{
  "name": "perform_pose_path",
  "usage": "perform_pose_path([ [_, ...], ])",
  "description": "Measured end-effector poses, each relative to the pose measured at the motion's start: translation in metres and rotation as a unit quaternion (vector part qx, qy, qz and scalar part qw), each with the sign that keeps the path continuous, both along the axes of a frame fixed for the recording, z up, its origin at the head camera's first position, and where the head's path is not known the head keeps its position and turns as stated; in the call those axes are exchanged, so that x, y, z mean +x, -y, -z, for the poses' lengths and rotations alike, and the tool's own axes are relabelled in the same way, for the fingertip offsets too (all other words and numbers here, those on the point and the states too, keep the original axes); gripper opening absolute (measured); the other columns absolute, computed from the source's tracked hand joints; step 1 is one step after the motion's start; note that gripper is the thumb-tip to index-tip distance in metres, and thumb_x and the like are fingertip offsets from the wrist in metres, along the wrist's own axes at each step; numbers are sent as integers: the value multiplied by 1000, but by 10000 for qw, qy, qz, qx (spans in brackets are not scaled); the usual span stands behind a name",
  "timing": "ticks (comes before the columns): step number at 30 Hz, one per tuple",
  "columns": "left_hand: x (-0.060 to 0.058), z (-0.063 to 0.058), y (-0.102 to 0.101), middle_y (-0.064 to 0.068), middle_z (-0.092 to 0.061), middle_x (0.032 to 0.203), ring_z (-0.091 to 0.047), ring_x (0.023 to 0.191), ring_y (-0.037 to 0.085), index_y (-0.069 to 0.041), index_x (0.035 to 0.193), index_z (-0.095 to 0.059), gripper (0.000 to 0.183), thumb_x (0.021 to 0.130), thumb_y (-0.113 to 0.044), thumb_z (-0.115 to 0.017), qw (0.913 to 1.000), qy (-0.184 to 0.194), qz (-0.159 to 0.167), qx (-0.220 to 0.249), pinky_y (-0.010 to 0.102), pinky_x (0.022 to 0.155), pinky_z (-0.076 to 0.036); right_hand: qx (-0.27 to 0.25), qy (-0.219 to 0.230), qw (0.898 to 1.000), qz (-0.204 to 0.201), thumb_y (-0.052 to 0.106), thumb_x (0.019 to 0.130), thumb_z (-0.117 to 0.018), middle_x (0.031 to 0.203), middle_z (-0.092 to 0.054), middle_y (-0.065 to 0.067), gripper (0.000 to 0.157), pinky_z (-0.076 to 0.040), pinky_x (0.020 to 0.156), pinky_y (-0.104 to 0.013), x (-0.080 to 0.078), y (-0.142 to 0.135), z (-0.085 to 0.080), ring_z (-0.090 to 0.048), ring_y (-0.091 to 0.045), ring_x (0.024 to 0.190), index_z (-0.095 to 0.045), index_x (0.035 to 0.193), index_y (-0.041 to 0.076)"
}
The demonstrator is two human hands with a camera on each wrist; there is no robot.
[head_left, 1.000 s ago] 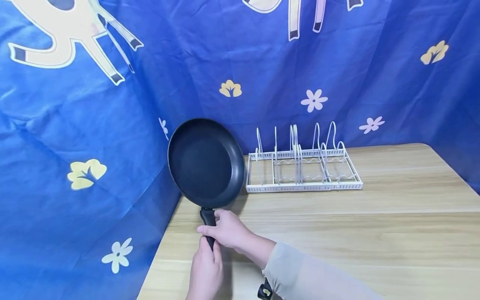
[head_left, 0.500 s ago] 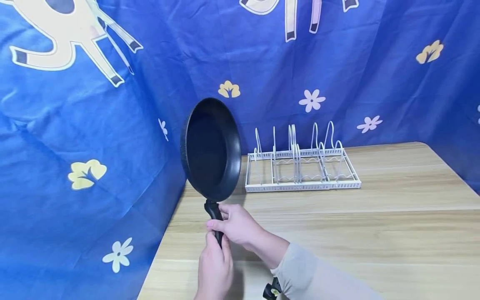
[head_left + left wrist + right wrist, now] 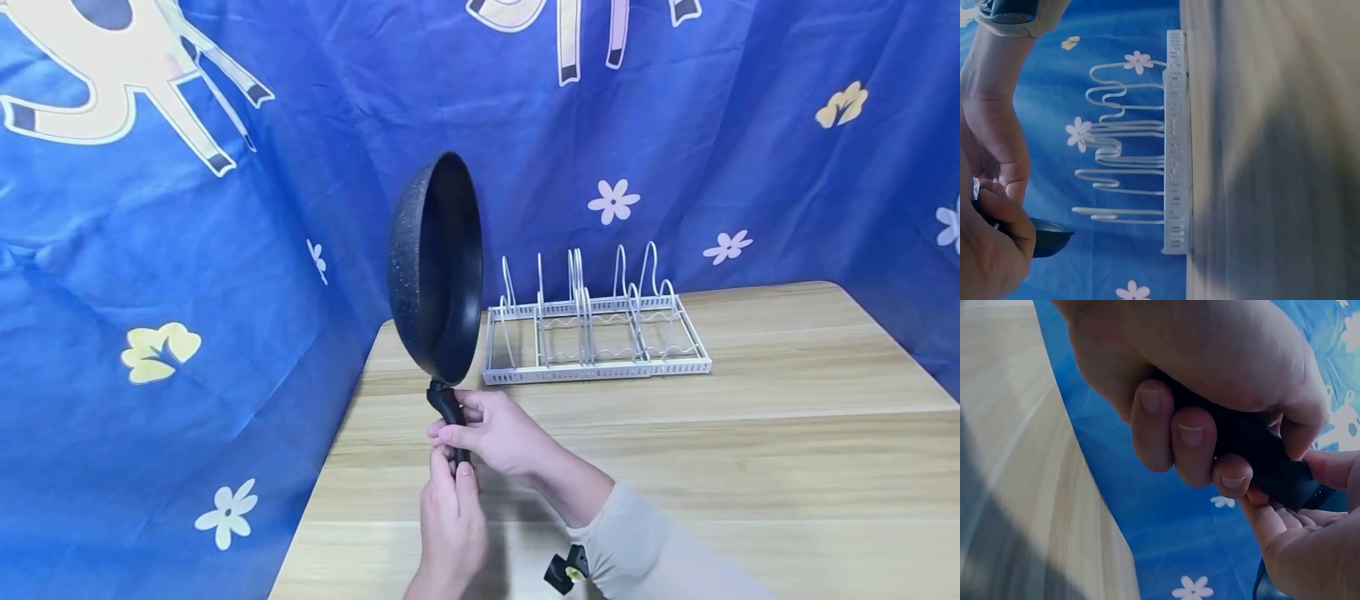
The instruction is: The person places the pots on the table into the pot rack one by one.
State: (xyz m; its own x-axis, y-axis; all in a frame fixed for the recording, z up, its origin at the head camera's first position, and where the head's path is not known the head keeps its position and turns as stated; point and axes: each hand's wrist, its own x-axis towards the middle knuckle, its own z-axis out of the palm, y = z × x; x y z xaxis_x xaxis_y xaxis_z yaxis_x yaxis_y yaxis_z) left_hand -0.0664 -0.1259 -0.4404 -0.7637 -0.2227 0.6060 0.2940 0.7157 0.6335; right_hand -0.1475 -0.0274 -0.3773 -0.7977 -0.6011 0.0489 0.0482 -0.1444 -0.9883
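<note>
A black frying pan (image 3: 453, 275) stands upright on end in the head view, its speckled outer side turned left and its dark inside facing right. Both hands hold its black handle (image 3: 447, 407). My right hand (image 3: 513, 437) grips it close below the pan body, thumb across the front. Lower down, my left hand (image 3: 453, 525) wraps the handle's end. In the right wrist view, the fingers of the left hand (image 3: 1210, 356) curl round the handle (image 3: 1247, 440), and the right hand (image 3: 1310, 550) pinches it further along. Only part of the pan (image 3: 1052, 239) shows in the left wrist view.
A white wire rack (image 3: 596, 337) with upright loops and a slotted frame stands at the back of the wooden table (image 3: 780, 450), right of the pan. A blue patterned curtain (image 3: 262, 333) hangs along the left and back. A black wrist camera (image 3: 566, 569) sits by the right sleeve.
Both hands have moved the pan up and to the right. The pan has turned about its handle from facing the viewer to nearly edge-on. The head view has shifted slightly.
</note>
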Motion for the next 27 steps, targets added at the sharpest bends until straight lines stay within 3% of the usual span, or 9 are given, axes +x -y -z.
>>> perform_pose_path([
  [5, -7, -3, -11, -12, -48, 72, -43, 64, -1, -5, 109, -53, 11, 99, -1, -49, 9993, -211, 297, -25, 18, 57, -37, 22, -343, 9994, -9, 6, 95, -67, 112, -73, -24, 47, -60, 89, -31, -6, -19, -2, -75, -22, 99, -54, 138, -3],
  [11, -17, -4, -28, -7, -47, 73, -44, 66, 3, -2, 115, -52, 17, 98, -2, -50, 9987, -162, 481, -60, 21, 60, -40, -30, -281, 9996, 99, 7, 94, -68, 113, -73, -25, 51, -59, 90, -30, -12, -40, -3, -74, -16, 97, -51, 141, -3],
  [20, -26, -3, -56, -1, -58, 83, -54, 75, 10, -7, 122, -50, 21, 101, -9, -49, 9970, 392, 587, 318, 27, 69, -48, -87, -126, 9995, -258, 6, 96, -65, 120, -68, -31, 55, -59, 91, -31, -30, -71, 3, -74, -11, 93, -43, 144, -9],
  [27, -32, -3, -75, -1, -57, 83, -54, 77, 11, -9, 125, -48, 21, 104, -14, -49, 9907, 815, 866, 659, 28, 71, -47, -149, 4, 9975, -685, 6, 96, -64, 117, -71, -25, 53, -59, 91, -34, -45, -94, 8, -75, -15, 97, -43, 141, -11],
])
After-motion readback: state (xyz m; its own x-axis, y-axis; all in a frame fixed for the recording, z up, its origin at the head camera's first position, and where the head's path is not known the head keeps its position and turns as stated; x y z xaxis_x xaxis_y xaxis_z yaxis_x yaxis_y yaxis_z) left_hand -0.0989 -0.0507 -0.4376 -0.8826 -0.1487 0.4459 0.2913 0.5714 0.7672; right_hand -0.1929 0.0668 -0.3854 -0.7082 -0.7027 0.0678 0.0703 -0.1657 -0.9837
